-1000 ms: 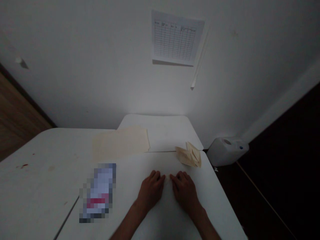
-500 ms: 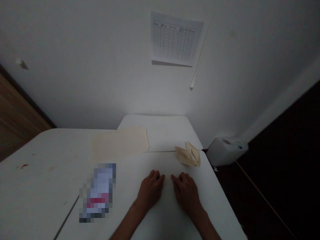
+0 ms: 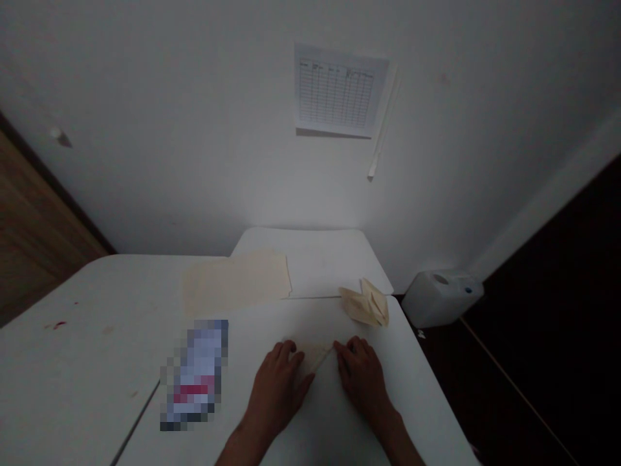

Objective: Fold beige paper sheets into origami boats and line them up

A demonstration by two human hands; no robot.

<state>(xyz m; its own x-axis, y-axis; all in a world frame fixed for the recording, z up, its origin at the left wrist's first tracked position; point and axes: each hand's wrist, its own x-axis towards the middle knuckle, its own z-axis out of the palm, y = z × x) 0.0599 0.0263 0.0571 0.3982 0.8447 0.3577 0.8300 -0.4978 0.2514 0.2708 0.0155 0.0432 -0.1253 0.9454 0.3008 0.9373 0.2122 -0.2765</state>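
A small piece of folded cream paper point(image 3: 314, 355) lies on the white table between my hands, its right side narrowing to a point. My left hand point(image 3: 275, 388) rests at the paper's left side, fingers bent and thumb spread away from them along the near edge. At the right tip, my right hand point(image 3: 363, 378) has its thumb and index finger pressed together on the paper, the other fingers curled in. The paper's left end is partly covered by my left hand. Just beyond my right hand stands a folded paper shape point(image 3: 366, 304) with raised flaps.
Flat cream paper sheets point(image 3: 237, 283) lie at the back left of the white table point(image 3: 116, 362). A blurred-out item point(image 3: 198, 372) is left of my left hand. On the floor at right stands a white plastic jug point(image 3: 439, 301). A printed chart point(image 3: 339, 90) hangs on the wall.
My left hand has shifted left and spread its thumb from its fingers, uncovering more of the folded paper. My right hand stays at the paper's right tip. The view has tilted slightly up.
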